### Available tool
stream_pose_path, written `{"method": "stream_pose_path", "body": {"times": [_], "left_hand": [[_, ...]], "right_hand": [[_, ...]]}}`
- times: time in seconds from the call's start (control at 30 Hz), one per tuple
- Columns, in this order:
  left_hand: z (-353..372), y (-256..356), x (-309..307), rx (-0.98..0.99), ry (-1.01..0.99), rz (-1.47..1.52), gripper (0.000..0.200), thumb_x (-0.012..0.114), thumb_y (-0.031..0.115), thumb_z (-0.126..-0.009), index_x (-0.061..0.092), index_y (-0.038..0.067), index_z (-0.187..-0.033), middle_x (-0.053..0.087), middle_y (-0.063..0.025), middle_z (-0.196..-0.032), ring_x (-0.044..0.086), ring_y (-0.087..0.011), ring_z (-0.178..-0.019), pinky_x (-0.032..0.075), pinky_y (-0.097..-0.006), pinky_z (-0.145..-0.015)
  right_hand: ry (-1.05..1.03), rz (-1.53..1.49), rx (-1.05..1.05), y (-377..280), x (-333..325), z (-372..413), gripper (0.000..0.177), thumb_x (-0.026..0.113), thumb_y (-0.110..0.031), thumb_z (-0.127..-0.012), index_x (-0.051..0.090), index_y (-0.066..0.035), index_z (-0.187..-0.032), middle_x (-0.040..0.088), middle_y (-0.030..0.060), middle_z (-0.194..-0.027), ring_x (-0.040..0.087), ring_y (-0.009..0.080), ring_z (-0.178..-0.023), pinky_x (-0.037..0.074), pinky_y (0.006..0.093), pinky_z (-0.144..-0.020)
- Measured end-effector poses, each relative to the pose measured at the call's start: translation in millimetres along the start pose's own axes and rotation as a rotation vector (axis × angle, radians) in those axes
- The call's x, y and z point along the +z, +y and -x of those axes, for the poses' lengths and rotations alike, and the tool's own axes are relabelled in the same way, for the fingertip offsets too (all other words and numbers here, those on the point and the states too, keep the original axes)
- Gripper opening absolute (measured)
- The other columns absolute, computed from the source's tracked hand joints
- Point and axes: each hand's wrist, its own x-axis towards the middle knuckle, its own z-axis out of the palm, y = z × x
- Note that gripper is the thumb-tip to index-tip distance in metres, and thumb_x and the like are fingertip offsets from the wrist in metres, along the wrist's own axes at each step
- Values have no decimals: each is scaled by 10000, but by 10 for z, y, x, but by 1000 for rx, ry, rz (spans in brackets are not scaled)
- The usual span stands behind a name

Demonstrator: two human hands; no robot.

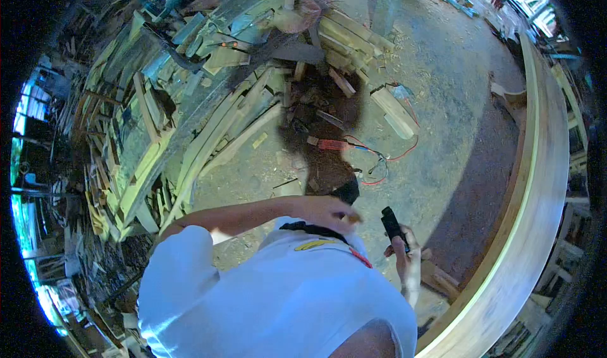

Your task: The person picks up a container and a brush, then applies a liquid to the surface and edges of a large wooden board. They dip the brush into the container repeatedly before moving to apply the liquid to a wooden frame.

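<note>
My right hand (406,247) is closed around a slim black handheld device (391,221), its narrow end pointing up and away from me. The thumb lies along its near side. My left hand (330,212) hovers in front of my waist, palm turned inward, its fingers loosely bent with a gap between them and nothing held. Just below it are the white shirt (272,295) and a black band at my waist. The floor beyond my hands is dusty and scattered with shavings.
Piled timber boards (221,130) fill the left side. A long wide plank (537,200) stands along the right. Ahead lie a short wooden beam (393,113) and a red cable (414,144) on the floor. Offcuts (442,279) sit by the plank.
</note>
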Motion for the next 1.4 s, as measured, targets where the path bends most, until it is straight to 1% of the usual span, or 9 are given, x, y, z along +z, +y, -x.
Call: {"method": "stream_pose_path", "body": {"times": [0.27,0.43,0.57,0.9,1.03,1.1,1.23,1.3,1.4], "left_hand": [[-532,1819,-1014,614,-391,-134,482,593,329,-890,499,53,-1273,534,-126,-1241,543,-269,-1085,475,-374,-887],[-1020,2405,-1377,288,-643,-288,550,646,218,-840,438,23,-1310,460,-165,-1333,511,-346,-1143,419,-409,-968],[-1377,2887,-1650,-52,-427,-819,425,657,119,-683,557,49,-1091,629,-179,-974,612,-336,-937,491,-390,-835],[-3240,3475,-2122,217,-182,-1091,340,706,116,-634,642,106,-967,647,-86,-874,634,-282,-812,513,-356,-713],[-4053,4203,-1994,35,-104,-1012,291,719,105,-660,651,84,-942,650,-88,-832,640,-272,-737,512,-344,-664],[-4506,4364,-2047,24,-89,-1001,225,709,102,-707,655,75,-924,646,-89,-806,637,-265,-699,510,-355,-633],[-5287,4985,-1999,262,-231,-1145,186,696,99,-753,663,69,-933,616,-79,-762,614,-237,-662,485,-338,-592],[-5585,5237,-1906,613,133,-928,269,695,231,-770,667,53,-970,609,-74,-745,610,-232,-650,475,-329,-584],[-6041,5619,-1626,899,3,-312,480,601,467,-822,664,13,-966,610,-98,-823,598,-214,-739,464,-327,-651]], "right_hand": [[187,6,77,-1043,-1020,-1058,230,593,-154,-887,627,-18,-1069,637,89,-961,568,72,-618,420,197,-499],[-241,163,-613,-2049,-1471,-1850,365,717,-335,-780,634,-42,-981,582,215,-1141,630,233,-833,518,358,-713],[-492,255,-907,-2629,-1531,-2423,301,737,-179,-714,608,-21,-935,592,195,-1115,582,351,-924,468,415,-794],[-736,1405,-1023,-2671,-2397,-3351,213,573,-188,-787,646,-46,-928,632,81,-1037,555,300,-956,437,380,-880],[-376,773,-1443,-2631,-3581,-3788,208,577,-199,-805,642,-71,-956,638,58,-1015,575,294,-964,412,415,-931],[-722,880,-910,-2724,-4189,-3887,202,551,-181,-840,626,-71,-991,630,68,-1055,574,270,-991,411,459,-944],[-579,668,-956,-2563,-4963,-4109,237,524,-170,-873,570,-67,-1081,626,142,-1030,628,256,-909,507,400,-784],[-199,-28,-845,-2519,-5403,-4153,224,492,-128,-929,594,-45,-1110,623,123,-1081,613,259,-966,476,390,-863],[167,16,-667,-2338,-5904,-4263,212,525,-90,-921,601,-32,-1111,650,104,-971,631,217,-890,494,327,-780]]}}
